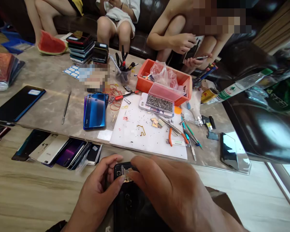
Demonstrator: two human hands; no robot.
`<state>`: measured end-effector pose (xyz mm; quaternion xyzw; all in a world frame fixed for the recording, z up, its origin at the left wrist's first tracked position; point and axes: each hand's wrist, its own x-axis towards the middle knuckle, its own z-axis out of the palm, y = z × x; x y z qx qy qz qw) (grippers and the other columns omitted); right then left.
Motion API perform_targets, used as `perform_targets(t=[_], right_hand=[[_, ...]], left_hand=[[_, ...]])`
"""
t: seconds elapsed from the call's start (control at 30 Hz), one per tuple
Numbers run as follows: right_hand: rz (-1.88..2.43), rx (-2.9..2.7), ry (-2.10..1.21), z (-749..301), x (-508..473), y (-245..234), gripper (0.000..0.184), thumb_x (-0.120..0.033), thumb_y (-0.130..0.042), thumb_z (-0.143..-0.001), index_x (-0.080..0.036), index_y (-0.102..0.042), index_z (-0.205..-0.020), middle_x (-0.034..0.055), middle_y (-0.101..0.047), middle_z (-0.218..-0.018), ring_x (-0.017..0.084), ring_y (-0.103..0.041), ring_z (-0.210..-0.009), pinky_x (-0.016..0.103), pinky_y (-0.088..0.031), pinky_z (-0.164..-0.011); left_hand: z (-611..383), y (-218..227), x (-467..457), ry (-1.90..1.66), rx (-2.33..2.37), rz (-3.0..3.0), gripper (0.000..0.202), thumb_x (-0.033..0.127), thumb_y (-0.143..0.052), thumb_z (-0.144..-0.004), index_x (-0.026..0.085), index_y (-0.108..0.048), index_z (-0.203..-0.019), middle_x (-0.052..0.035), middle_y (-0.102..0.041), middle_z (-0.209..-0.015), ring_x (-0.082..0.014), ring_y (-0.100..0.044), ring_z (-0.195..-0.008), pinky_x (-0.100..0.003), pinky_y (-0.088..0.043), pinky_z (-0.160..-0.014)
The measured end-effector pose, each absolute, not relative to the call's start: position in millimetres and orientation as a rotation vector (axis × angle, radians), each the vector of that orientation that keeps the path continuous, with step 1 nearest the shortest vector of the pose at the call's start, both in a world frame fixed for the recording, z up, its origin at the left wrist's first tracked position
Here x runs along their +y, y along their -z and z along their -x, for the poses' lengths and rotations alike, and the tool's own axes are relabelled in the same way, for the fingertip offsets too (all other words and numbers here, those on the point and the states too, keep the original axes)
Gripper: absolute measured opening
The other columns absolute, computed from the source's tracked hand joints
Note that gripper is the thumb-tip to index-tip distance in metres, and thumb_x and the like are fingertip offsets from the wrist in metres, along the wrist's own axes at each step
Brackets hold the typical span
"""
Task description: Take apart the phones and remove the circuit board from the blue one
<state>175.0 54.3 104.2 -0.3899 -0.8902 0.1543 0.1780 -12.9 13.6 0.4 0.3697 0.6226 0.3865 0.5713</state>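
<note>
A black phone lies low in front of me, its top end uncovered so that small metal and circuit parts show. My left hand grips the phone's upper left side, thumb resting beside the bare parts and fingers curled behind the edge. Over the upper right corner, my right hand is closed, with thumb and forefinger pinched at the exposed parts. Whether a small piece sits between those fingertips cannot be seen. The right hand and wrist cover much of the phone's right side.
Beyond my hands, a white mat on the table carries orange-handled pliers, tweezers and a screw box. Blue phones lie left of it. An orange bin stands behind. More phones fill a lower shelf. Other people sit opposite.
</note>
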Motion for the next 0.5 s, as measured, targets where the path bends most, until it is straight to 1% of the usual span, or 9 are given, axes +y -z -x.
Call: perform_targets(t=[0.1,0.13,0.17,0.23,0.3,0.37,0.43,0.5], right_hand=[[1.121,-2.542,-0.475,-172.8,53.8,-105.1,0.018,-0.005,-0.055,-0.098,-0.017,-0.058,-0.111,0.0021,-0.068,-0.09,0.016,-0.063,-0.071,0.027,-0.048,-0.057],[1.097,-2.557,-0.496,-172.2,53.6,-105.5,0.019,-0.005,-0.054,-0.097,-0.017,-0.059,-0.111,0.0029,-0.069,-0.091,0.016,-0.064,-0.072,0.027,-0.049,-0.058],[1.07,-2.57,-0.5,-171.8,53.5,-105.7,0.017,-0.005,-0.054,-0.098,-0.016,-0.059,-0.11,0.003,-0.07,-0.089,0.016,-0.064,-0.069,0.027,-0.048,-0.055],[1.075,-2.567,-0.459,-171.6,53.4,-105.3,0.014,-0.009,-0.053,-0.099,-0.016,-0.06,-0.109,0.0016,-0.068,-0.081,0.015,-0.058,-0.059,0.027,-0.043,-0.046],[1.144,-2.547,-0.452,-172.0,53.8,-104.6,0.013,-0.01,-0.053,-0.1,-0.018,-0.058,-0.11,0.0013,-0.067,-0.083,0.015,-0.058,-0.06,0.027,-0.043,-0.047],[1.164,-2.54,-0.517,-172.7,54.6,-104.5,0.019,-0.007,-0.05,-0.1,-0.02,-0.057,-0.111,0.0,-0.068,-0.085,0.014,-0.06,-0.062,0.026,-0.045,-0.051],[1.121,-2.555,-0.517,-173.0,55.5,-105.6,0.02,-0.005,-0.047,-0.099,-0.019,-0.058,-0.109,-0.0006,-0.067,-0.082,0.014,-0.058,-0.058,0.026,-0.042,-0.047],[1.118,-2.54,-0.437,-172.8,56.3,-107.1,0.017,-0.006,-0.048,-0.099,-0.018,-0.059,-0.107,-0.0016,-0.064,-0.075,0.014,-0.053,-0.052,0.028,-0.038,-0.042]], left_hand=[[11.3,-4.2,16.4,-0.902,1.478,-0.836,0.05,0.04,-0.08,-0.071,0.023,-0.067,-0.116,-0.0093,-0.076,-0.122,-0.0251,-0.072,-0.108,-0.036,-0.058,-0.096],[10.9,-5.1,17.2,-0.899,1.486,-0.825,0.051,0.04,-0.08,-0.069,0.023,-0.067,-0.115,-0.0099,-0.076,-0.123,-0.0259,-0.073,-0.108,-0.037,-0.059,-0.095],[10.5,-5.7,17.7,-0.896,1.492,-0.817,0.051,0.04,-0.08,-0.068,0.023,-0.068,-0.114,-0.0102,-0.076,-0.123,-0.0265,-0.073,-0.108,-0.037,-0.059,-0.095],[10.1,-6.0,18.2,-0.897,1.502,-0.815,0.051,0.04,-0.08,-0.067,0.023,-0.068,-0.113,-0.0102,-0.077,-0.122,-0.0266,-0.074,-0.107,-0.037,-0.06,-0.093],[9.8,-5.8,18.2,-0.906,1.508,-0.827,0.049,0.04,-0.08,-0.067,0.023,-0.069,-0.113,-0.0095,-0.078,-0.12,-0.0262,-0.074,-0.106,-0.037,-0.06,-0.093],[9.4,-6.2,18.7,-0.902,1.509,-0.827,0.048,0.039,-0.08,-0.067,0.024,-0.069,-0.111,-0.0091,-0.078,-0.119,-0.0263,-0.074,-0.107,-0.037,-0.06,-0.095],[9.0,-7.5,19.9,-0.892,1.509,-0.804,0.049,0.039,-0.081,-0.065,0.023,-0.07,-0.11,-0.0092,-0.079,-0.117,-0.0277,-0.074,-0.108,-0.038,-0.06,-0.095],[8.9,-9.0,21.2,-0.89,1.515,-0.786,0.051,0.04,-0.082,-0.062,0.023,-0.071,-0.109,-0.0094,-0.08,-0.114,-0.0293,-0.075,-0.107,-0.04,-0.061,-0.096]])
